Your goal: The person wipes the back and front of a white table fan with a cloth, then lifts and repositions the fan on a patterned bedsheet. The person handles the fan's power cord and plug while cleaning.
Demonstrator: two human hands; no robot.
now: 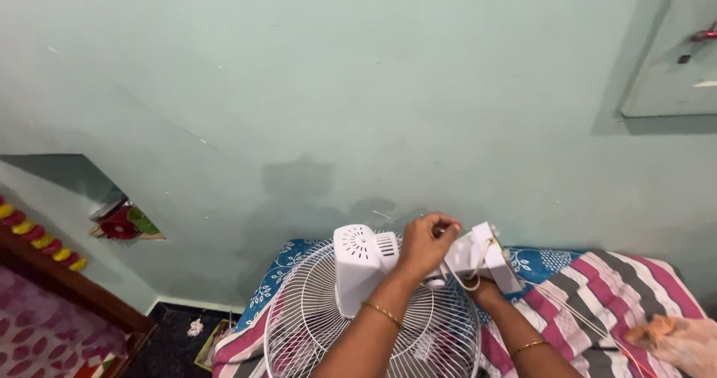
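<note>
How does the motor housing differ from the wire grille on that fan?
The motor housing is a solid, boxy white shell with vent slots; the wire grille is an open round cage of thin white wires. The housing stands up behind the grille, which lies flatter on the bedspread. Both are white.

Both forearms reach up from the bottom edge, close together and angled toward each other. The left hand [427,242] sits higher, knuckles up, fingers curled in a loose grip (fingertips hidden). The right hand [484,288] lies lower, mostly covered, only wrist and heel showing. Each wrist wears a thin bangle.
</note>
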